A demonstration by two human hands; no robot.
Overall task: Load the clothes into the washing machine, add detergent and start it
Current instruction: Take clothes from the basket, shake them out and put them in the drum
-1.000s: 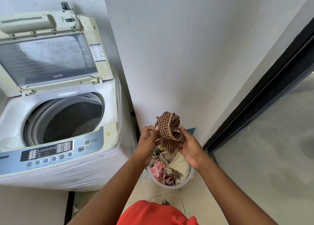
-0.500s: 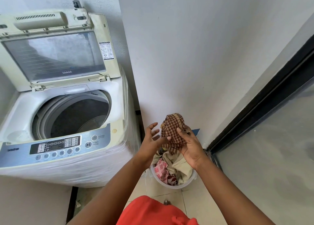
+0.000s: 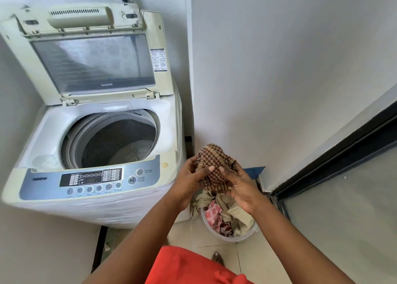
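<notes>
Right of the washing machine (image 3: 96, 155), both hands (image 3: 214, 180) hold a bunched checked cloth (image 3: 214, 165); the left hand (image 3: 189, 180) sits nearer the open drum (image 3: 116, 142).

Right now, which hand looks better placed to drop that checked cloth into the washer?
Probably the left hand. Both hands hold the checked cloth above the basket, but the left is on the side nearer the open drum; the right hand would have to cross over.
</notes>
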